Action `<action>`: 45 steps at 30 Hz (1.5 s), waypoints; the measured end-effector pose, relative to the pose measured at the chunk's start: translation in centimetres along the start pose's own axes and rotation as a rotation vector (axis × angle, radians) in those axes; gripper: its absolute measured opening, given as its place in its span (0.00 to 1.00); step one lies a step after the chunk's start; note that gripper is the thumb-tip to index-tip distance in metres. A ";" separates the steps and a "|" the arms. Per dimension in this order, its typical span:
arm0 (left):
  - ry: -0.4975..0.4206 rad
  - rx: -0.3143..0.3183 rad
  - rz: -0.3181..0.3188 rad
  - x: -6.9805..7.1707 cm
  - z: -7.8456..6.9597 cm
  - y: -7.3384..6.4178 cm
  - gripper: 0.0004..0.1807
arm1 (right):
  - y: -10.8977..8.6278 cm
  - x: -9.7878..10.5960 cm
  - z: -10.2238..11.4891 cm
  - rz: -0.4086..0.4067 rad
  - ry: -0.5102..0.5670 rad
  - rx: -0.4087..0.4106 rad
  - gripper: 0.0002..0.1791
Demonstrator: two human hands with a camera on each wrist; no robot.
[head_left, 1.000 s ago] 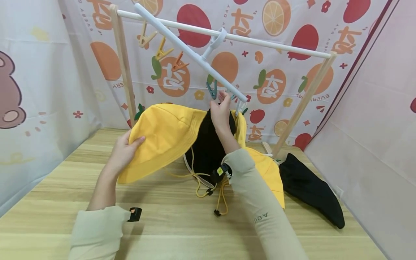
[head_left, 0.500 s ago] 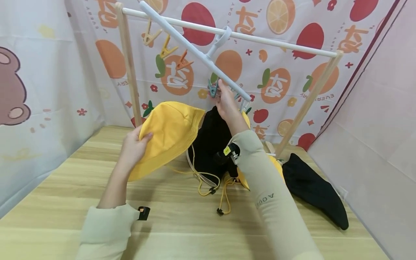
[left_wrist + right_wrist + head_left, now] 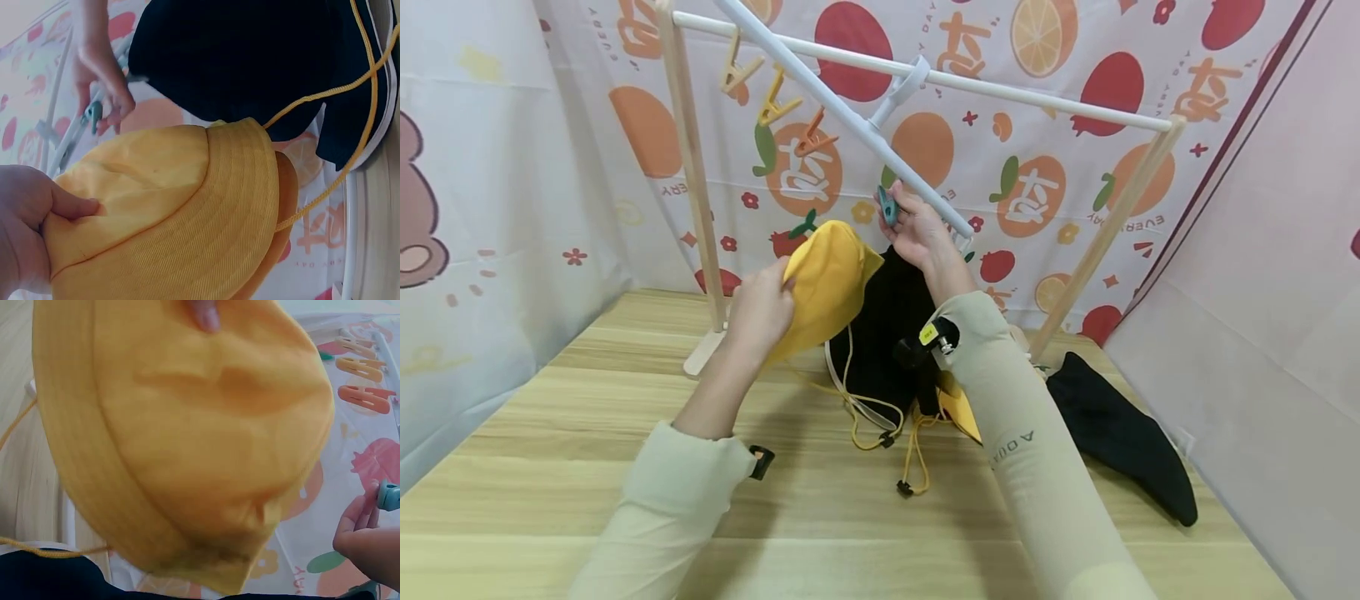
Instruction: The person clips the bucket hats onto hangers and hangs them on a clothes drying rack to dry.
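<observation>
My left hand (image 3: 763, 308) grips a yellow bucket hat (image 3: 827, 287) by its crown, thumb on the outside in the left wrist view. My right hand (image 3: 925, 237) pinches a teal clothespin (image 3: 889, 207) under the low end of a tilted white clip hanger (image 3: 850, 117). Whether the clothespin's mouth is parted is hard to tell. Behind the yellow hat, a black hat (image 3: 891, 325) with a yellow drawstring hangs below the hanger. In the right wrist view the held hat (image 3: 206, 425) fills the middle, apart from the clothespin (image 3: 389, 497).
The hanger hooks over the white rod (image 3: 1037, 96) of a wooden-legged rack (image 3: 688, 167). Three clothespins (image 3: 775, 100) dangle from its high end. Another black hat (image 3: 1120, 433) lies on the wooden table (image 3: 820, 533) at right. Part of another yellow hat (image 3: 957, 407) shows behind my right forearm.
My left hand has moved right and slightly up, turning the yellow hat and bringing it nearer the hanger. My right hand has risen from the black hat's top and taken the teal clothespin.
</observation>
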State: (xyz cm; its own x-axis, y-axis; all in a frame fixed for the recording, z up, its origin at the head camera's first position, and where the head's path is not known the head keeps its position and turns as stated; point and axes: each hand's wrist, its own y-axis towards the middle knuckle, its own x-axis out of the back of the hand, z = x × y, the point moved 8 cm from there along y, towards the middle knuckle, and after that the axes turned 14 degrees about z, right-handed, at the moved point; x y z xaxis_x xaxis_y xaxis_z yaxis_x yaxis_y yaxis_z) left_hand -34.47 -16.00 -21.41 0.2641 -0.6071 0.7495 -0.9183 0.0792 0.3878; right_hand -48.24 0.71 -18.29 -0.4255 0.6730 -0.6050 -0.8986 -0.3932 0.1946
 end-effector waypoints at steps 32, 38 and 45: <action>0.076 0.074 0.130 -2.6 -5.2 4.7 0.24 | 0.2 -0.4 1.4 0.025 -0.051 0.208 0.05; 0.079 0.025 0.084 -3.0 -5.9 4.4 0.23 | 0.2 -0.5 1.4 0.065 -0.115 0.178 0.17; 0.078 0.017 0.080 -3.4 -5.9 4.4 0.22 | -0.4 -0.6 1.2 0.078 -0.216 0.091 0.21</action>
State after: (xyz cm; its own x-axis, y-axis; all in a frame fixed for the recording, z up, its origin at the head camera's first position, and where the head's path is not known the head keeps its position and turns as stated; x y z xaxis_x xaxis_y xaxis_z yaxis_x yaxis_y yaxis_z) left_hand -37.62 -8.92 -19.03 0.2110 -0.5361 0.8174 -0.9420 0.1117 0.3164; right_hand -47.70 1.17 -17.10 -0.4982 0.7648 -0.4085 -0.8639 -0.3976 0.3091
